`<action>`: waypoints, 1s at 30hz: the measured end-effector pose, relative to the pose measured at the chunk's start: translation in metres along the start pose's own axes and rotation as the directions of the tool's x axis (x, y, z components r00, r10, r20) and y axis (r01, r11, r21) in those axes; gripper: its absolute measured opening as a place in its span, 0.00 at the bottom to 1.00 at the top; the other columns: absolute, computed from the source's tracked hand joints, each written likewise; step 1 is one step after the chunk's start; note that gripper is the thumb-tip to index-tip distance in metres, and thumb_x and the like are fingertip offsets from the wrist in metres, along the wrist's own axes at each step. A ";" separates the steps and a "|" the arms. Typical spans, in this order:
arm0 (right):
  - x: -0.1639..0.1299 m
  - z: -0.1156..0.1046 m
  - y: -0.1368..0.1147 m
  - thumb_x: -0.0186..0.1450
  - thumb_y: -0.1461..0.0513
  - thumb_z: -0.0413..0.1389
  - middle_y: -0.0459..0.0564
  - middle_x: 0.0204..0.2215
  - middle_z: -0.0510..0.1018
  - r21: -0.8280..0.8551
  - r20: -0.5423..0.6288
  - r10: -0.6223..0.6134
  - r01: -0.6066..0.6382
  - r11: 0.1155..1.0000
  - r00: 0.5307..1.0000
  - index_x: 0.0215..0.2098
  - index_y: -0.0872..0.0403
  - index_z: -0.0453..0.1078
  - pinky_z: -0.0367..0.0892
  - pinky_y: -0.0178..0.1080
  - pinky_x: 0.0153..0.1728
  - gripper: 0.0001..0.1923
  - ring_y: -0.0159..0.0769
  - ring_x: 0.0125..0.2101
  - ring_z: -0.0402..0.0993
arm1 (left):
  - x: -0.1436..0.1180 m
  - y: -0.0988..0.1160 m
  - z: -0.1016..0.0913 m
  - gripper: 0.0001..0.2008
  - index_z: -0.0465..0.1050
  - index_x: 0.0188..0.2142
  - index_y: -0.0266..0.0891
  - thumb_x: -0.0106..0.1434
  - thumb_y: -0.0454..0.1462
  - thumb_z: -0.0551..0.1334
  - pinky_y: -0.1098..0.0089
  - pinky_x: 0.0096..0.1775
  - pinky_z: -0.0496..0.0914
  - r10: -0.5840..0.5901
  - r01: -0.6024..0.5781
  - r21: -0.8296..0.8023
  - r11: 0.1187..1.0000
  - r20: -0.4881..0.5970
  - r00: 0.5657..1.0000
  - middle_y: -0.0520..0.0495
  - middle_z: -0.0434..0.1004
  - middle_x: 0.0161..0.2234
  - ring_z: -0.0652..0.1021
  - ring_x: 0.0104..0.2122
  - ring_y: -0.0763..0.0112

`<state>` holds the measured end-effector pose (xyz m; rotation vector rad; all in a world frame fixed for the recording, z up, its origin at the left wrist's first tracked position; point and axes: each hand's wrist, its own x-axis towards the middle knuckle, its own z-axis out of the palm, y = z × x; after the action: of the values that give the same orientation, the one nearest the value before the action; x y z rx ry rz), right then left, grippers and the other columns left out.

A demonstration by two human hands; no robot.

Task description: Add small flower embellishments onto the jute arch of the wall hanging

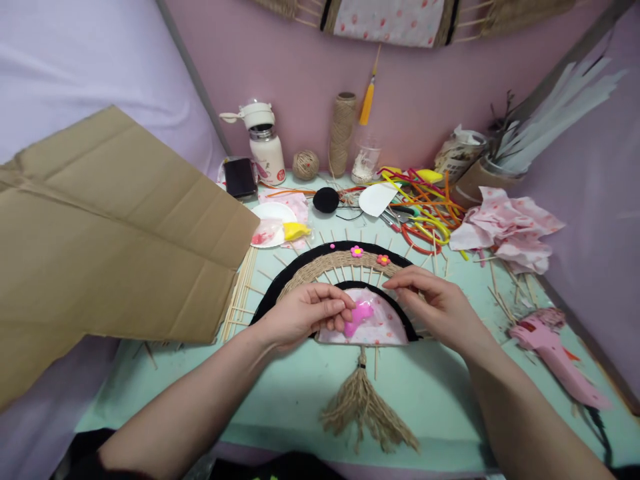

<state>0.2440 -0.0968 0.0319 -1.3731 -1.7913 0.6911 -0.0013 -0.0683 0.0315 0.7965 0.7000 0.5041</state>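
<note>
My left hand (313, 312) is closed on a clear packet of bright pink modelling clay (359, 316), held over the middle of a half-round fan. My right hand (434, 300) hovers over the fan's right side, fingertips pinched; whatever they hold, if anything, is too small to make out. The fan (307, 265) has bare sticks, a woven twine band, black bands and a pink-patterned cloth centre. On its upper band sit a pink clay flower (357, 251), an orange-red clay flower (383, 259) and a small pink dot (333, 247). A twine tassel (367, 407) hangs at the bottom.
Folded cardboard (115, 233) covers the left side, beside thin sticks (239, 293). A pink glue gun (555, 360) lies right, near crumpled cloth (505, 230). Behind stand a bottle (267, 157), a twine cone (343, 133), pipe cleaners (425, 207) and yellow clay (296, 231).
</note>
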 end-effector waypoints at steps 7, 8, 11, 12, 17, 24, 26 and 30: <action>0.029 -0.018 -0.068 0.68 0.64 0.53 0.50 0.39 0.79 -0.150 0.132 -0.279 0.298 0.943 0.951 0.42 0.50 0.75 0.70 0.41 0.42 0.09 0.37 0.40 0.76 | -0.001 0.003 -0.004 0.16 0.72 0.28 0.34 0.48 0.38 0.76 0.80 0.26 0.63 0.154 -0.156 -0.267 0.951 -0.029 0.988 0.52 0.72 0.24 0.69 0.22 0.83; 0.035 -0.020 -0.080 0.68 0.64 0.53 0.50 0.39 0.79 -0.166 0.147 -0.322 0.344 0.924 0.935 0.42 0.51 0.75 0.70 0.41 0.42 0.09 0.37 0.41 0.76 | -0.001 0.003 -0.005 0.17 0.70 0.26 0.34 0.49 0.40 0.76 0.80 0.24 0.61 0.181 -0.177 -0.306 0.936 -0.015 0.983 0.53 0.69 0.22 0.67 0.21 0.84; 0.050 -0.017 -0.101 0.68 0.65 0.53 0.50 0.39 0.79 -0.181 0.146 -0.415 0.436 0.881 0.898 0.42 0.51 0.74 0.70 0.40 0.42 0.09 0.37 0.41 0.75 | 0.000 0.005 -0.008 0.16 0.69 0.26 0.33 0.58 0.43 0.70 0.81 0.22 0.60 0.197 -0.180 -0.420 0.890 -0.004 0.980 0.54 0.66 0.22 0.64 0.19 0.84; 0.053 -0.014 -0.104 0.68 0.66 0.53 0.50 0.39 0.79 -0.181 0.131 -0.430 0.448 0.876 0.893 0.42 0.51 0.74 0.70 0.40 0.41 0.09 0.37 0.41 0.75 | 0.000 0.006 -0.009 0.13 0.71 0.27 0.33 0.60 0.40 0.68 0.81 0.23 0.62 0.183 -0.170 -0.446 0.879 -0.014 0.983 0.52 0.68 0.23 0.66 0.20 0.84; 0.058 0.007 -0.091 0.68 0.67 0.53 0.49 0.37 0.78 -0.159 0.129 -0.449 0.466 0.870 0.884 0.41 0.53 0.73 0.69 0.36 0.39 0.08 0.33 0.38 0.75 | 0.001 0.013 -0.011 0.11 0.76 0.37 0.27 0.63 0.24 0.55 0.82 0.30 0.70 0.101 -0.129 -0.563 0.816 -0.082 0.992 0.42 0.77 0.30 0.77 0.28 0.78; 0.055 0.023 -0.083 0.69 0.66 0.52 0.55 0.44 0.77 -0.302 0.196 -0.487 0.525 0.795 0.851 0.49 0.54 0.73 0.70 0.42 0.46 0.12 0.39 0.46 0.72 | 0.003 0.018 -0.014 0.25 0.74 0.48 0.22 0.73 0.42 0.46 0.69 0.46 0.74 0.097 -0.162 -0.746 0.646 -0.130 0.987 0.32 0.81 0.39 0.82 0.41 0.63; 0.054 0.032 -0.082 0.69 0.61 0.53 0.60 0.54 0.73 -0.421 0.263 -0.493 0.558 0.715 0.830 0.55 0.56 0.71 0.66 0.52 0.53 0.17 0.48 0.54 0.67 | 0.002 0.019 -0.015 0.27 0.71 0.53 0.23 0.73 0.46 0.46 0.67 0.49 0.72 0.164 -0.214 -0.767 0.605 -0.143 0.976 0.33 0.81 0.42 0.81 0.45 0.63; 0.047 0.054 -0.076 0.67 0.50 0.55 0.62 0.68 0.56 -0.567 0.373 -0.419 0.561 0.603 0.828 0.63 0.57 0.64 0.51 0.65 0.61 0.30 0.60 0.66 0.49 | -0.003 0.022 -0.014 0.30 0.66 0.59 0.28 0.72 0.50 0.46 0.67 0.52 0.70 0.262 -0.259 -0.769 0.584 -0.124 0.957 0.33 0.77 0.51 0.77 0.53 0.61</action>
<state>0.1511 -0.0704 0.0728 -1.1217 -2.5966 -0.1580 -0.0167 -0.0508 0.0427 0.0495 0.2828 0.9948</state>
